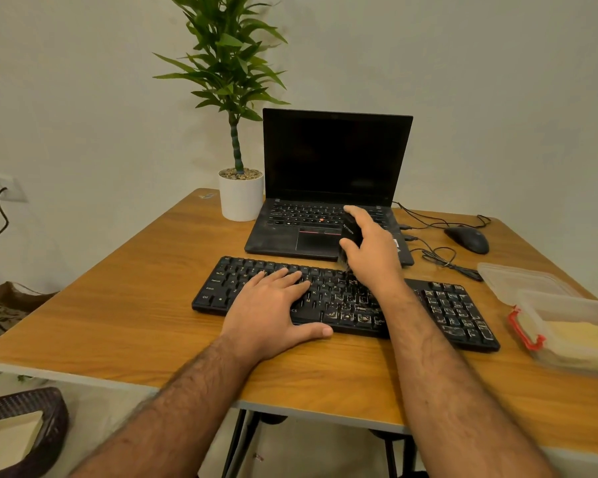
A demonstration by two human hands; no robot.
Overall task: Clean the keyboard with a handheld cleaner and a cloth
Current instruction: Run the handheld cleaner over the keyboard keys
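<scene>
My left hand point(273, 305) flat on the keyboard point(346, 298) near the desk's point(125, 305) front edge, right hand point(370, 246) gripping the small handheld cleaner point(351, 232) over its back row; light, rigid, best held round the body.

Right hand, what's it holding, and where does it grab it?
The right hand grips a small black handheld cleaner around its body. The left hand holds nothing, lying flat on the keyboard.
</scene>
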